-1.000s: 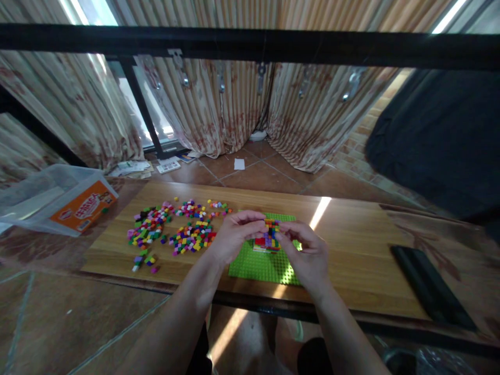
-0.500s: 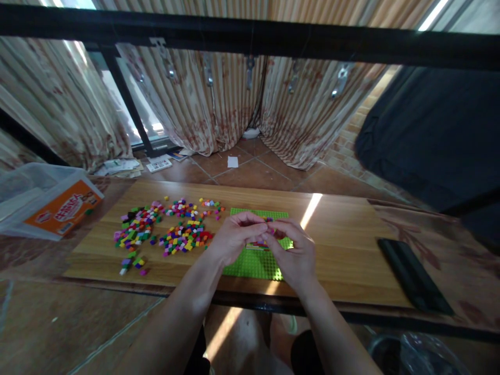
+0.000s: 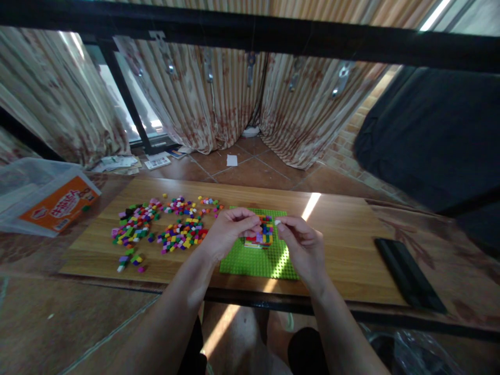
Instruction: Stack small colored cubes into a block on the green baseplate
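A right hand [image 3: 307, 247] pinches a white brick [image 3: 277, 222] — fingertip-held, likely for precision — beside a multicolored stack [image 3: 266, 237] on a green baseplate [image 3: 245, 264], lower center; whether the left hand [image 3: 231, 229], fingers bunched, grips anything is unclear.

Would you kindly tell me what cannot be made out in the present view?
In the head view:
- Brick build, upper left part: hidden behind the left hand.
- Anything in the left hand's pinch: too small and blurred to tell.
- White piece in the right hand: too small to tell its exact shape.
- Clear box: cut off by the left edge.
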Available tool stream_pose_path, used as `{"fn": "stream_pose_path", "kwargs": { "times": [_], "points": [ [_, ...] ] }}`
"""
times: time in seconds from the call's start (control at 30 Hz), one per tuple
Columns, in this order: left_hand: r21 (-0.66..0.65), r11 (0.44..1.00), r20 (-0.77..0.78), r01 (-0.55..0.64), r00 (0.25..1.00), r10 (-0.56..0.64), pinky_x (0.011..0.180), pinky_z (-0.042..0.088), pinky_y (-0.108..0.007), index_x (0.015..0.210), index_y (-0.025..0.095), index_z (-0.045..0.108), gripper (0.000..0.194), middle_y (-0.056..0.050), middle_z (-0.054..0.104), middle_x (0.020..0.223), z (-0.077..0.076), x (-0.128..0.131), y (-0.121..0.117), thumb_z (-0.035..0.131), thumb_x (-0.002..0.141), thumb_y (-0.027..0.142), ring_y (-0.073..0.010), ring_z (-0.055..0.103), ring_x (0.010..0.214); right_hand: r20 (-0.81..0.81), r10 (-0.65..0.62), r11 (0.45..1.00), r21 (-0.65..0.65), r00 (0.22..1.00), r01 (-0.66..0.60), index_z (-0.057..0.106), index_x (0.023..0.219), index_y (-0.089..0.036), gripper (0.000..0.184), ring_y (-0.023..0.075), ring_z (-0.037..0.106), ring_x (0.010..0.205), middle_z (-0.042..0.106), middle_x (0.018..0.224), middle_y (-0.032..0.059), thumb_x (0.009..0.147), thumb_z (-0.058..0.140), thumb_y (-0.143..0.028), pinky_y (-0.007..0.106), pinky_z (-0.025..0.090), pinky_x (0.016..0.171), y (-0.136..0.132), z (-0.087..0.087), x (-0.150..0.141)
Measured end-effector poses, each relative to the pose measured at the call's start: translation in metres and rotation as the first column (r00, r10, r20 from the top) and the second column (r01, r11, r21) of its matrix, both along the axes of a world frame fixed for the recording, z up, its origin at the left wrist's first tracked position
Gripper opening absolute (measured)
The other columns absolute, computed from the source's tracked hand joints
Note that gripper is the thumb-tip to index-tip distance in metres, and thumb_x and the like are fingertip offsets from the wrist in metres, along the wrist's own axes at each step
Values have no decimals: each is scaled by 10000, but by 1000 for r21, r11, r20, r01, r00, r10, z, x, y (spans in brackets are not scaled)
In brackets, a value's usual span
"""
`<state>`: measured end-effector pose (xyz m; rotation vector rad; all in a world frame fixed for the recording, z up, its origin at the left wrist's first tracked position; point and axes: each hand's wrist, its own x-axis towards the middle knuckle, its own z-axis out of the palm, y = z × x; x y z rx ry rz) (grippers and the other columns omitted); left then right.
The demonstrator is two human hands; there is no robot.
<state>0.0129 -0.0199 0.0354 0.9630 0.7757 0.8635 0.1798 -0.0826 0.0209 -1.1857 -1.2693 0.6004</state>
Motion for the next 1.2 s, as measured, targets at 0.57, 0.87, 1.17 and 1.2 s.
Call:
{"fn": "stream_pose_path", "kwargs": {
  "times": [0.57, 0.87, 1.17, 1.2],
  "points": [
    [167, 973, -172, -157, 967, 186, 612, 457, -239, 694, 126, 658, 143, -2, 632, 631, -2, -8, 10, 726, 682, 251, -83, 554, 580, 402, 59, 997, -73, 914, -32, 718, 831, -229, 116, 128, 592, 672, 663, 811, 27, 845, 604, -248, 278, 508, 626, 0, -9, 12],
    [170, 973, -189, -154, 964, 186, 596, 451, -228, 707, 123, 658, 128, -5, 631, 632, -3, -8, 10, 705, 684, 239, -87, 563, 593, 413, 6, 998, -54, 910, 18, 710, 798, -219, 76, 120, 575, 639, 651, 760, 8, 820, 637, -210, 266, 489, 611, 2, -10, 5],
    [167, 972, -190, -163, 963, 194, 603, 454, -234, 704, 126, 656, 137, 0, 632, 632, -4, -10, 11, 717, 674, 245, -88, 565, 586, 230, -97, 986, -110, 968, 125, 715, 816, -210, 128, 142, 597, 667, 675, 772, 28, 804, 653, -322, 291, 494, 616, 4, -12, 10],
    [164, 972, -188, -166, 962, 196, 607, 456, -235, 704, 126, 657, 136, 0, 633, 633, -4, -10, 11, 716, 675, 246, -88, 566, 588, 167, -126, 982, -117, 978, 147, 711, 842, -205, 152, 144, 602, 675, 677, 783, 33, 802, 653, -339, 291, 495, 612, 5, -13, 10]
  ]
}}
